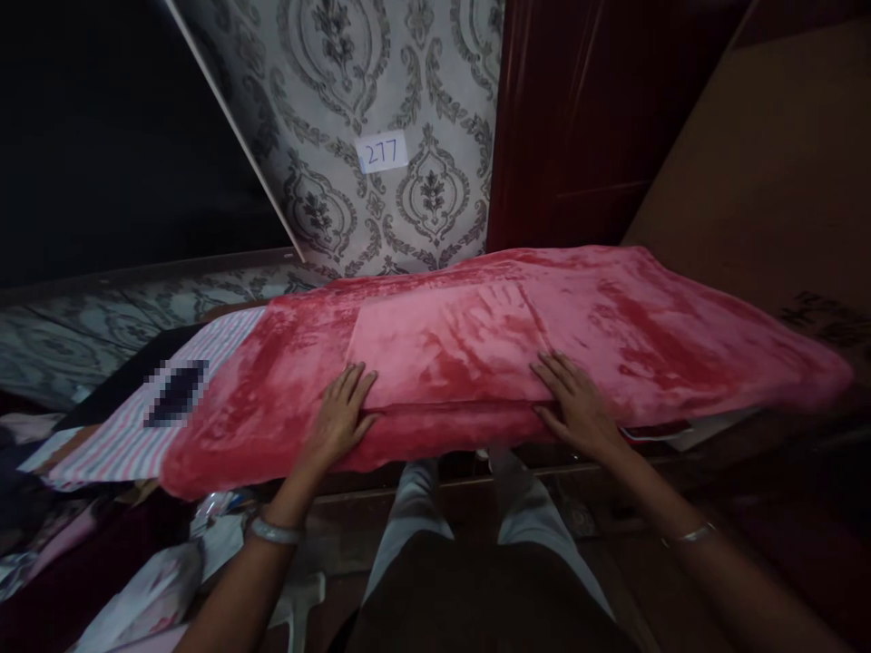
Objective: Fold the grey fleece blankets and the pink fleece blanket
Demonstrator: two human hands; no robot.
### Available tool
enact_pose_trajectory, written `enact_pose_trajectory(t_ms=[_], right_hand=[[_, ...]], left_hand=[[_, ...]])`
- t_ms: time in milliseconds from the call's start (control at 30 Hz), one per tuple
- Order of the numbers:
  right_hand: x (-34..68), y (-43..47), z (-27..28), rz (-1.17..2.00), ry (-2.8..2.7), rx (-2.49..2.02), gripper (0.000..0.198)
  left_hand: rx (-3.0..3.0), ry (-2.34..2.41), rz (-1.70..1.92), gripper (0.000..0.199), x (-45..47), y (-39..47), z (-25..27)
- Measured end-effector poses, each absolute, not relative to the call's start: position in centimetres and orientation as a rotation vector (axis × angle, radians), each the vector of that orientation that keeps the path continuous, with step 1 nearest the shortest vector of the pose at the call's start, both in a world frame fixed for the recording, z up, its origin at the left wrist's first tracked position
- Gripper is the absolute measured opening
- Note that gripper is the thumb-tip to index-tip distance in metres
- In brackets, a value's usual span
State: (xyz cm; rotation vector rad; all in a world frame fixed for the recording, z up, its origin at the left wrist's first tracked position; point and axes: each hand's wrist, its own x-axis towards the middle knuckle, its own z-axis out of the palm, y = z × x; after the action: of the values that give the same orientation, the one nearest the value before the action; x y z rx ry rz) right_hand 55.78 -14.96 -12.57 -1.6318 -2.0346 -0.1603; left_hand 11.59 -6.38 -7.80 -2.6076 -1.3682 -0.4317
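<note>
A long pink and red plush blanket (pixel 592 308) is spread over a narrow raised surface across the view. In its middle lies a folded rectangle of like-coloured plush cloth (pixel 442 336), with a hand-shaped mark in its nap at the upper right. My left hand (pixel 340 415) rests flat by the near left corner of this rectangle, fingers spread. At the near right corner, my right hand (pixel 575 404) lies with its fingers stretched out on the plush. Neither hand grips anything that I can see.
A striped cloth (pixel 210 337) with a blurred dark patch lies at the left end. Behind stand a patterned wall with a paper label (pixel 382 151) reading 277 and a dark red panel (pixel 578 109). Bags and clothes (pixel 153 589) crowd the lower left. A cardboard sheet (pixel 782 172) leans at right.
</note>
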Motion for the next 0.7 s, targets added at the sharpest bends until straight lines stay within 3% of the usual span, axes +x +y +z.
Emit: enact_pose_trajectory(t_ms=[267,467,567,700], right_hand=[[55.7,-14.4,-12.0,-0.2,-2.087,-1.647,0.072],[56.0,-13.7,-10.8,-0.232,-2.06,-1.716,0.065],[56.8,-12.8,-7.1,-0.218,-1.944,-1.706,0.049],[57.7,-11.2,2.2,-0.229,-1.625,-1.524,0.036]], left_hand=[[-2.604,-1.354,-0.338,0.064,11.9,-5.4,-6.6],[-2.553,-1.36,-0.568,0.051,11.3,-4.9,-5.4],[-2.561,-1.365,-0.761,0.046,11.4,-3.7,-1.7],[-2.519,-1.408,-1.163,0.041,12.1,-2.1,7.5]])
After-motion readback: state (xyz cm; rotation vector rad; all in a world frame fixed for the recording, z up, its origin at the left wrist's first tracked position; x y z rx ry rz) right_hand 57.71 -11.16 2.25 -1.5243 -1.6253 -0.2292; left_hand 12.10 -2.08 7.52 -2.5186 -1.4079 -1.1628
